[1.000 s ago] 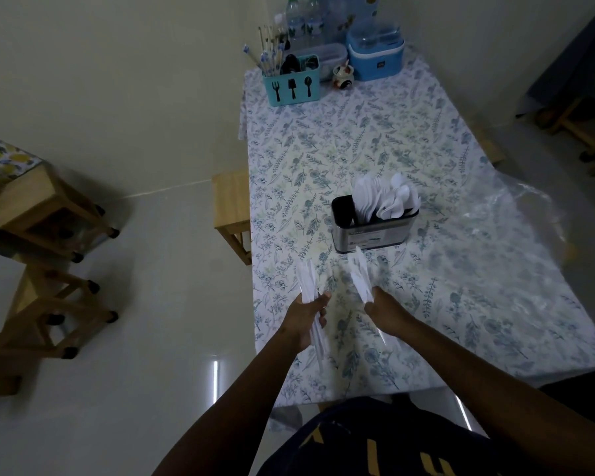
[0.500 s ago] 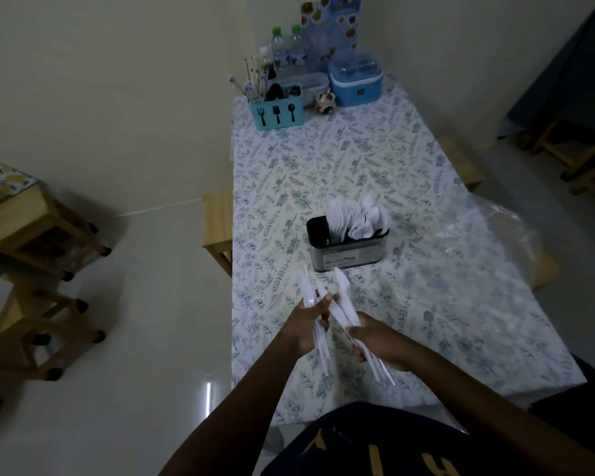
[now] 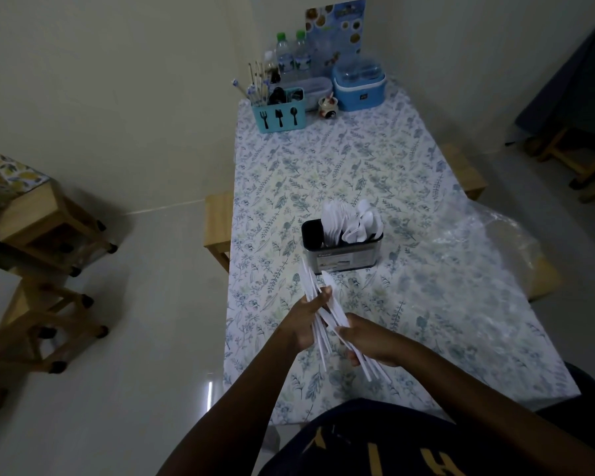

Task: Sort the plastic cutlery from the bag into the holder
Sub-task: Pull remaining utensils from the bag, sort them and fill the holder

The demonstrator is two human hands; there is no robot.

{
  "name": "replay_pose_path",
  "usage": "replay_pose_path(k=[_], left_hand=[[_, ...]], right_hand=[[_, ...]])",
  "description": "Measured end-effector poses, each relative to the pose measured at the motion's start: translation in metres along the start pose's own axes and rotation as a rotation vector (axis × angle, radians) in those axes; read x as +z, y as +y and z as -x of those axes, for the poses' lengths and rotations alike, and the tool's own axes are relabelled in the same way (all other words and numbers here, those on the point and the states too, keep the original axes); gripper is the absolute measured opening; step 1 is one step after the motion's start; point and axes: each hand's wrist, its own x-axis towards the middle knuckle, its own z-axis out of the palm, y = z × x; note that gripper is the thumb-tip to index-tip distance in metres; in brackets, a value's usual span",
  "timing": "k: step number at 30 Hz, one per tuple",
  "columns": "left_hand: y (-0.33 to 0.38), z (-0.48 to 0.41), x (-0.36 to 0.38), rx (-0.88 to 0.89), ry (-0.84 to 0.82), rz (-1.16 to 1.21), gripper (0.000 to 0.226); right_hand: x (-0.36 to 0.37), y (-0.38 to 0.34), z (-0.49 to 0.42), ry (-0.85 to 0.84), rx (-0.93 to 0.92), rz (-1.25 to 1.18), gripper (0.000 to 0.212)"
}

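Head view: left hand [image 3: 304, 319], right hand [image 3: 370, 341] around plastic cutlery [image 3: 336, 312] before holder [image 3: 344, 261].

Hands: two, your left hand [image 3: 303, 321] and right hand [image 3: 368, 341]. Both grip loose cutlery [image 3: 337, 312]: several white pieces, overlapped, so no exact count is possible.

Holder [image 3: 344, 259]: one. The white pieces standing in it [image 3: 351, 221] are too crowded to count.

Plastic bag [image 3: 495, 235]: one.

Table [image 3: 323, 166]: one.

Turquoise caddy [image 3: 279, 115]: one, with three icons printed on its face.

Water bottles [image 3: 291, 60]: two, both green-capped.

Blue lidded box [image 3: 358, 87]: one.

Wooden stools [image 3: 45, 218]: at least four that you can see.
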Motion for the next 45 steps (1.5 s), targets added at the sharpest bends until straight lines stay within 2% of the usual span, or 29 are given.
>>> replay_pose_path(k=[4,10,18,23,30,33,37,40,43,45], left_hand=[[0.001,-0.001,0.0,-0.015,0.024,-0.01,0.043],[0.002,-0.003,0.001,-0.056,0.099,0.017,0.02],[0.003,-0.003,0.002,0.006,0.147,0.033,0.025],[0.003,-0.006,0.005,0.044,0.107,0.15,0.028],[0.004,-0.002,0.01,0.096,0.113,0.183,0.038],[0.003,-0.002,0.011,0.113,0.151,0.172,0.04],[0.001,-0.004,0.01,0.131,0.149,0.136,0.044],[0.004,-0.007,0.007,0.133,0.149,0.139,0.035],[0.009,-0.004,0.011,0.147,0.142,0.165,0.031],[0.013,-0.001,0.015,0.169,0.196,0.194,0.026]], right_hand=[[0.0,-0.003,0.002,-0.001,0.01,0.017,0.029],[0.006,-0.006,0.001,0.019,0.007,0.066,0.033],[0.009,-0.01,0.002,0.103,-0.027,0.094,0.047],[0.007,-0.013,0.008,0.062,-0.06,0.179,0.035],[0.01,-0.021,0.009,0.055,-0.066,0.292,0.027],[0.01,-0.021,0.007,0.073,-0.039,0.274,0.038],[0.011,-0.023,0.006,0.075,-0.03,0.272,0.036],[0.015,-0.023,0.004,0.081,-0.022,0.162,0.046],[0.018,-0.024,0.006,0.062,-0.003,0.011,0.043],[0.02,-0.025,0.008,0.057,-0.006,-0.037,0.045]])
